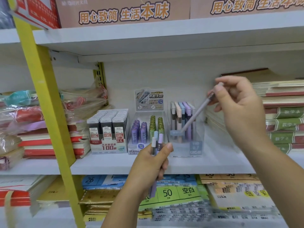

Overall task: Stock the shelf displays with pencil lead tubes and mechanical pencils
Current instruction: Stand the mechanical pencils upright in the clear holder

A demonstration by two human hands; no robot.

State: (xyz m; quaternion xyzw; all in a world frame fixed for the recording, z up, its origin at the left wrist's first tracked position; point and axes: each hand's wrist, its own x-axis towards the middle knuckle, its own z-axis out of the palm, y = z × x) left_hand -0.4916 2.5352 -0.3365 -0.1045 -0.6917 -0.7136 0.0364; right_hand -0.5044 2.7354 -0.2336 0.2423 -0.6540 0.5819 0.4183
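1. Right hand (238, 102): pinching one mechanical pencil (195, 115), tip slanting down-left, seemingly over the clear pencil display (185, 129).
2. Left hand (151, 163): farther, below-left, gripping spare pencils (156, 142) upright.

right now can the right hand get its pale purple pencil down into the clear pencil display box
Probably yes: the right hand holds the pale purple pencil tilted, tip already at the clear display box, whose open top looks unobstructed.
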